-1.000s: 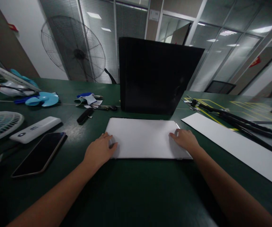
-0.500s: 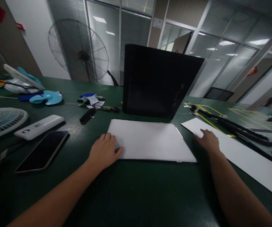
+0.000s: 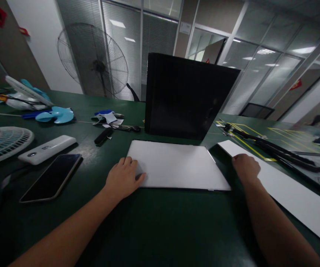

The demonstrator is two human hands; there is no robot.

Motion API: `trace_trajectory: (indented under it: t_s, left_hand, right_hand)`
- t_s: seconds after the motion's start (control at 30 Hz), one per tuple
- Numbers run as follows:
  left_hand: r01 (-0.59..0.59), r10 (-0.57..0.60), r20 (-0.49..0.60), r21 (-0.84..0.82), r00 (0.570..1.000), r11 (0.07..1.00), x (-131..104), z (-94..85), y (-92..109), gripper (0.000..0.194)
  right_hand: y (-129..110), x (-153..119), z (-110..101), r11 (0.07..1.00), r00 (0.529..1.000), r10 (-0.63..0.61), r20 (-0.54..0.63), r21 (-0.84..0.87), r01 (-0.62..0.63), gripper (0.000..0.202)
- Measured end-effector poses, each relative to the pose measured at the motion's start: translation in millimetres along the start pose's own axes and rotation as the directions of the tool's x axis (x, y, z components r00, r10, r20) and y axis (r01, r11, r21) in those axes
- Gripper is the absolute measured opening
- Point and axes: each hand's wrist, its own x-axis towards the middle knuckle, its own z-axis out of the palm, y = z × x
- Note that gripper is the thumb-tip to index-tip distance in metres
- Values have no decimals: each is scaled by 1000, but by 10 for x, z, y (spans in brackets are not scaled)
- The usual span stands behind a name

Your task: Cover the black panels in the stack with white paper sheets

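Observation:
A white rectangular panel (image 3: 176, 165) with a thin dark edge lies flat on the green table in front of me. My left hand (image 3: 123, 176) rests on its left edge, the thumb spread away from the other fingers over the white surface. To the right lies a long white sheet (image 3: 285, 193), slanting toward me. My right hand (image 3: 246, 167) is closed at the left long edge of this sheet, near its far end. The fingertips are hidden under the hand. Behind the panel stands a large black board-like screen (image 3: 188, 96).
A phone (image 3: 51, 178) and a white power bank (image 3: 47, 149) lie at the left, near a white fan grille (image 3: 6, 144). Blue fan blades (image 3: 56, 115) are farther back. Black strips (image 3: 277, 146) stretch along the table at the right. A large standing fan (image 3: 98, 66) is behind the table.
My right hand's fingers have closed at the sheet's edge. The sheet has turned slightly, its far end to the right and its near end toward me. My left hand and the panel stay put.

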Motion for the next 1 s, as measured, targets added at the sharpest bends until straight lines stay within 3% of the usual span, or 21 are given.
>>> trace_trajectory:
  t_s: [0.17, 0.23, 0.3, 0.4, 0.5, 0.6, 0.7, 0.77, 0.83, 0.87, 0.9, 0.93, 1.0]
  left_hand:
    - [7, -7, -8, 4, 1000, 1000, -1, 24, -8, 52]
    - [10, -10, -12, 2, 1000, 1000, 2, 25, -6, 53]
    - [14, -15, -14, -8, 1000, 1000, 8, 19, -4, 55]
    - [54, -55, -14, -46, 998, 997, 21, 2, -5, 63]
    - [105, -106, -13, -77, 994, 992, 29, -7, -7, 72]
    - [113, -114, -19, -58, 993, 992, 25, -7, 5, 77]
    - [91, -91, 4, -24, 996, 996, 13, -10, 24, 72]
    - [80, -79, 32, -13, 996, 997, 6, -13, 29, 64]
    - [84, -83, 52, -10, 995, 996, 3, -11, 22, 59]
    - [92, -91, 63, -7, 994, 996, 2, -7, 15, 58]
    - [101, -101, 73, -2, 992, 995, 3, -1, 9, 59]
    - [109, -109, 83, 6, 991, 994, 3, 7, 3, 60]
    - [114, -116, 91, 33, 989, 993, 3, 26, -2, 62]
  right_hand:
    - [-417, -390, -311, 985, 986, -164, -30, -58, 162, 28]
    - [-658, -644, -377, 957, 958, -286, -39, -68, 283, 28]
    - [-891, -944, -397, 899, 899, -436, -29, -65, 434, 29]
    - [-1161, -1402, -374, 744, 744, -668, 0, -20, 668, 24]
    - [-1303, -1756, -332, 525, 526, -850, 3, 61, 849, 18]
    - [-1353, -1949, -276, 317, 323, -946, -24, 138, 938, 18]
    - [-1374, -2004, -212, 169, 184, -981, -58, 203, 964, 23]
    - [-1385, -1983, -186, 102, 123, -990, -75, 245, 964, 26]
    - [-1383, -1909, -190, 91, 117, -990, -81, 276, 957, 28]
    - [-1372, -1846, -203, 126, 154, -985, -80, 283, 951, 31]
    - [-1350, -1762, -217, 195, 225, -971, -79, 281, 940, 34]
    - [-1314, -1657, -231, 293, 324, -943, -77, 271, 917, 38]
    - [-1197, -1388, -238, 541, 567, -821, -64, 227, 809, 47]
